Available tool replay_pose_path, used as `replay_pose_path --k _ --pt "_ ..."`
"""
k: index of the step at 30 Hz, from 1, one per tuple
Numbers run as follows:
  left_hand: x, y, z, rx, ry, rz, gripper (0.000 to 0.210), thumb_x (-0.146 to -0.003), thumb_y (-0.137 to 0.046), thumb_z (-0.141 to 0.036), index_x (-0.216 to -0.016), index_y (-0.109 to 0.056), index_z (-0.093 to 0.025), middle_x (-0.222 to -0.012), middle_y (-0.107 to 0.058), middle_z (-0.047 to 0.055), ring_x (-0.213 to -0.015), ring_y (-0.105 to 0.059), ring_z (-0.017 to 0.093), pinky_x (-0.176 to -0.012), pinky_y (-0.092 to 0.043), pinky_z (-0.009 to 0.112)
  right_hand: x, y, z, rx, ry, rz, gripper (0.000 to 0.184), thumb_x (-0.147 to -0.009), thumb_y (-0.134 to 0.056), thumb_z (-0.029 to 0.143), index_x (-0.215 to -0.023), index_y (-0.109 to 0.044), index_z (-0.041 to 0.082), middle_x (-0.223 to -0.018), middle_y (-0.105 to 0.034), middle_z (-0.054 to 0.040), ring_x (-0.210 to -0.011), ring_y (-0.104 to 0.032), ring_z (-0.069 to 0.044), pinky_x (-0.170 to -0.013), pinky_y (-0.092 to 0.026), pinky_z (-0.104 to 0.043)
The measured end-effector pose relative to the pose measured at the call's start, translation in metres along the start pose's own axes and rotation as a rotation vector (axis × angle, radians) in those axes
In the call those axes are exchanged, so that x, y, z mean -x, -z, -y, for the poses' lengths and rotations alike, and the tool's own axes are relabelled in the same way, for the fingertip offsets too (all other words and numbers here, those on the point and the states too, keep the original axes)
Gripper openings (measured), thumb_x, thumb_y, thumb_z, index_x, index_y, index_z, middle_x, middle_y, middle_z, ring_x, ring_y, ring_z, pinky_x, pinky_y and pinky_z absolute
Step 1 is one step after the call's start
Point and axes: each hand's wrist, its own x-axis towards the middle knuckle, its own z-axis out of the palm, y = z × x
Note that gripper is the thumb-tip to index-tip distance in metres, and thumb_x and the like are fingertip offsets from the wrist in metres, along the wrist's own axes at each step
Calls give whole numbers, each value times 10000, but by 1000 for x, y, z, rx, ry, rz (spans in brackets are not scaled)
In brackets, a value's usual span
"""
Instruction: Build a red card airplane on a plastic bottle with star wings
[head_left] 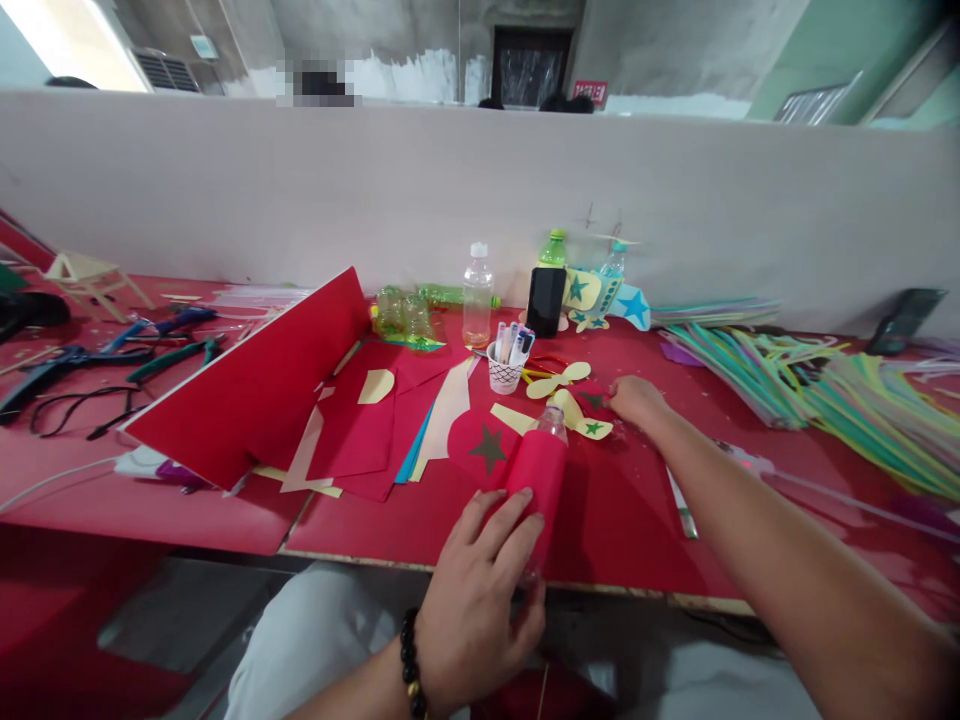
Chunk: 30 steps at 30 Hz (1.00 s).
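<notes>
Bottle [551,475]: clear plastic wrapped in red paper, appearing to lie lengthwise under the left hand, its bare neck pointing away from the person, just past the fingertips.
Left-hand grip: left hand [480,590] curved over the wrapped body, fingers close together on top, thumb down the right flank; likely clasped so that a round body cannot roll and the paper sits snug.
Right-hand grip: right hand [637,400] is stretched beyond and to the right of the left one, fingertips at the edge of a small red star piece [596,400]; I cannot tell whether they pinch it or merely touch it.
Star flap: red flap [484,445] with a dark star lies left of the bottle, beyond the left fingers; whether it is joined to the wrap is unclear.
Cream parts: propeller shape [559,380] left of the right grip, cream star piece [592,428] just nearer than it, both probably within easy reach.
Pens: upright in a patterned cup [504,375] beyond the left grip, handy yet clear of the bottle.
Phone: black phone [545,302] propped beyond both grips, seemingly leaning on a green-capped bottle [553,250], perhaps for viewing from the seat.
</notes>
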Motion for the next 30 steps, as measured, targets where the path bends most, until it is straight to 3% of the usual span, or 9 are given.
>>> replay_pose_path --k 4,8,11,13,17,19,22,24,30 --pt "-1 5 2 44 16 -3 542 -775 -514 -135 -1317 -497 -155 -1420 -487 100 -1308 -402 293 -1118 -346 513 -2 4 -1 -79 -39 -12 333 -919 -582 341 -1209 -574 178 -1219 -595 -89 -1035 -613 -209 -860 -533 -407" --pt "0 7 6 124 56 -6 589 -723 -531 -119 -1309 -507 -173 -1430 -471 99 -1292 -406 311 -1095 -363 524 14 20 -13 -242 -34 -170 267 -910 -592 330 -1114 -620 160 -1125 -640 -74 -976 -630 -193 -841 -534 -392" --pt "1 8 9 171 81 -14 621 -685 -534 -101 -1299 -510 -187 -1433 -463 88 -1295 -396 306 -1091 -366 510 41 35 -25 -437 19 -342 181 -852 -631 272 -970 -686 146 -935 -701 -74 -876 -659 -212 -770 -518 -334" --pt "1 8 9 184 84 -19 619 -681 -529 -91 -1291 -513 -193 -1423 -470 82 -1294 -393 295 -1088 -369 493 64 44 -33 -596 80 -441 240 -854 -608 292 -1043 -666 157 -948 -704 -85 -829 -665 -199 -699 -505 -293" --pt "1 6 8 205 71 -30 585 -687 -507 -64 -1255 -532 -201 -1407 -475 77 -1286 -390 284 -1073 -378 472 114 49 -46 -843 156 -503 295 -823 -635 435 -948 -650 168 -808 -688 -80 -651 -640 -164 -575 -487 -276" --pt "0 5 7 230 58 -34 582 -673 -497 -48 -1231 -543 -206 -1396 -478 77 -1278 -397 281 -1068 -378 469 139 43 -46 -964 202 -445 265 -792 -673 432 -872 -663 180 -764 -685 -65 -625 -636 -160 -575 -504 -279" --pt "-1 4 9 279 46 -42 592 -644 -492 -31 -1204 -553 -214 -1373 -483 79 -1250 -432 272 -1051 -389 457 169 25 -32 -1226 250 -47 270 -674 -793 354 -856 -674 195 -742 -687 -19 -609 -641 -158 -555 -521 -272" --pt "0 4 11 310 37 -46 600 -636 -492 -25 -1200 -551 -218 -1360 -480 80 -1234 -448 265 -1042 -396 449 184 9 -19 -1282 238 171 287 -688 -790 342 -887 -646 194 -725 -669 0 -601 -637 -145 -545 -513 -258" --pt "0 -1 14 321 27 -89 404 -782 -536 -78 -1156 -559 -228 -1320 -499 89 -1228 -455 259 -1031 -400 448 201 -35 7 -1324 269 188 295 -739 -752 299 -944 -565 199 -711 -643 33 -619 -600 -105 -578 -466 -220"
